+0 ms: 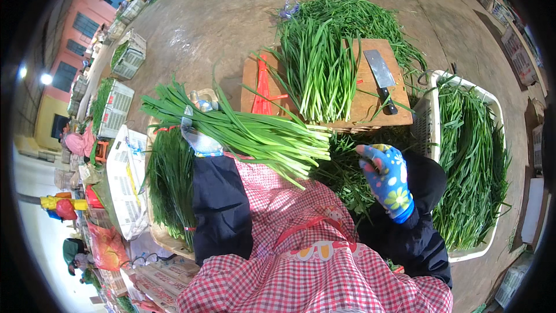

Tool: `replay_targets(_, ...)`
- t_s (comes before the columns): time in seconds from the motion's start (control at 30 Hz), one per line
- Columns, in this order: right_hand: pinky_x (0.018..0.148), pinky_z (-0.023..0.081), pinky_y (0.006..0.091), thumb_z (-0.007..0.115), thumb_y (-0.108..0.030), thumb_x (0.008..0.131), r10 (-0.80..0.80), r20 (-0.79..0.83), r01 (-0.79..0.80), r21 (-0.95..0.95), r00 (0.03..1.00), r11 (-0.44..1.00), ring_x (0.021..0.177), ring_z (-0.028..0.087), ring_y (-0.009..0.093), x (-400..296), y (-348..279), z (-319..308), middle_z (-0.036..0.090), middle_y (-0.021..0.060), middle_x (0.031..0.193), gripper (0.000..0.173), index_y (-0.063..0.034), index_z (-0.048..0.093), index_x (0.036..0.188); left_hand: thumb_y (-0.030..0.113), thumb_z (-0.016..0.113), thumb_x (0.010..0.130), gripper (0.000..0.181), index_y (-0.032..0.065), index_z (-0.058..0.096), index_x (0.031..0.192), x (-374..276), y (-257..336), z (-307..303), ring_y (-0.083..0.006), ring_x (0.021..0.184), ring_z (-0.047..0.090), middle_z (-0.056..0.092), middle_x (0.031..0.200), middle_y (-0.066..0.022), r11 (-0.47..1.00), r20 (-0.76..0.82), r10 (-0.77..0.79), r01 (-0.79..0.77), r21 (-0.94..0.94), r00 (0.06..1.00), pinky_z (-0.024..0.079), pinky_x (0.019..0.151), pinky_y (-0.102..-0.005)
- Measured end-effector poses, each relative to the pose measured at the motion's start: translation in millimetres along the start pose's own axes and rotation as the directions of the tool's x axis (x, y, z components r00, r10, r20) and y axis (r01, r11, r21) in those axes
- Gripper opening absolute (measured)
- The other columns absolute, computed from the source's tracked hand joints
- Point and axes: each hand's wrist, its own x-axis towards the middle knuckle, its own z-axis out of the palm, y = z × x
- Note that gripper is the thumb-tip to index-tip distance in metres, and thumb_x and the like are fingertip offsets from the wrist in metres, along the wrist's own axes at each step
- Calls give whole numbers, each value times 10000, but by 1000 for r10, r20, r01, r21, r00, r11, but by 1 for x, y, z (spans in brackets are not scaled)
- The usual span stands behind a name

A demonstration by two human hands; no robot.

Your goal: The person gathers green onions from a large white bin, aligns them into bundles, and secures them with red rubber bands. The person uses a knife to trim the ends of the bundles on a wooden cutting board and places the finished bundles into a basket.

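Note:
My left hand, in a patterned glove, grips a bunch of long green leaves with pale stems, likely garlic chives, held sideways above my lap. The stem ends point right. My right hand, in a blue flowered glove with bare fingertips, is apart from the bunch, its fingers loosely bent and nothing visible in them. Loose leaf scraps lie below, between the hands. Beyond them, a wooden board bears a pile of chives, red ties and a cleaver with a black handle.
A white crate full of chives stands at right. Tied bunches fill a basket at left, beside a white crate. More loose chives are heaped behind the board. People and several crates line the far left.

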Motion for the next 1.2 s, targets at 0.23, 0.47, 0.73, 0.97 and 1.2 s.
replay_targets(0.23,644,445,367,722,-30,665,-15,-33,15,17,999,1000,744,574,278,19,-24,16,604,76,787,244,-68,670,901,225,491,895,168,61,519,918,-8,-11,18,-180,792,549,556,817,-55,997,-36,-64,65,50,997,448,824,-383)
replay_targets(0.47,909,397,431,729,-338,679,-80,144,76,33,986,997,1053,524,337,28,-13,24,596,124,1088,417,-84,650,1001,332,558,855,347,19,570,1004,5,-5,-32,-242,957,574,611,1024,-91,997,48,-77,78,-7,996,457,844,-446)
replay_targets(0.73,1033,277,470,702,-380,704,-25,165,14,67,986,998,1192,443,352,16,-8,51,568,128,1196,386,-113,685,983,298,550,852,326,84,575,1097,-4,-16,3,-156,853,558,614,853,24,995,55,-83,86,-52,995,422,836,-366)
replay_targets(0.97,886,448,321,659,-18,730,378,264,-451,669,887,591,1134,512,247,-2,-11,74,528,141,1240,252,28,590,967,244,640,796,205,125,558,941,-4,-22,-3,-121,752,518,540,758,52,975,66,-135,144,-167,989,443,782,-310)
replay_targets(1.2,939,408,315,642,20,748,333,258,-386,827,907,409,1205,458,238,-7,-12,75,413,186,1367,167,7,566,897,190,678,784,227,108,516,920,-2,-29,-14,-110,811,526,523,803,26,820,241,-223,315,-477,945,454,748,-292)
